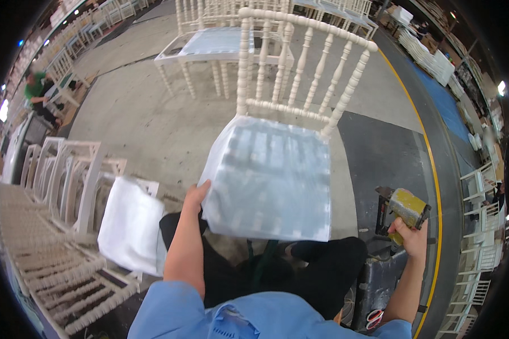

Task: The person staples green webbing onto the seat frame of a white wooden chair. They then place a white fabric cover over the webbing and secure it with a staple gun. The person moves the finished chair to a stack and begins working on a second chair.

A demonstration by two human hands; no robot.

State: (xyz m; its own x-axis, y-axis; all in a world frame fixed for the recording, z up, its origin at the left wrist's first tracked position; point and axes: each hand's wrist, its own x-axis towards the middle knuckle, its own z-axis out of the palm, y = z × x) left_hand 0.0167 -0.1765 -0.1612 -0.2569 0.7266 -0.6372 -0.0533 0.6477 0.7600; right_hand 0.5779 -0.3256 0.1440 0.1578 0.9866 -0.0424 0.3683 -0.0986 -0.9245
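Observation:
A cream chair (316, 70) with turned spindles in its back stands in front of me. Over its seat lies a pale, translucent sheet cover (271, 181), hanging down at the left side. My left hand (197, 195) grips the cover and seat edge at the near left corner; what lies under its fingers is hidden. Out to the right, apart from the chair, my right hand (410, 234) is wrapped round the handle of a yellow and black staple gun (408, 208). The tool is held above a dark box or case beside my right leg.
White cloth pieces (131, 226) lie at my left, beside stacked unfinished chair frames (56, 243). More chairs (209, 51) stand ahead. Red-handled scissors (374, 319) rest near my right elbow on the dark case (382, 282). A person in green (37, 90) sits far left. A yellow line (435, 186) runs along the floor at right.

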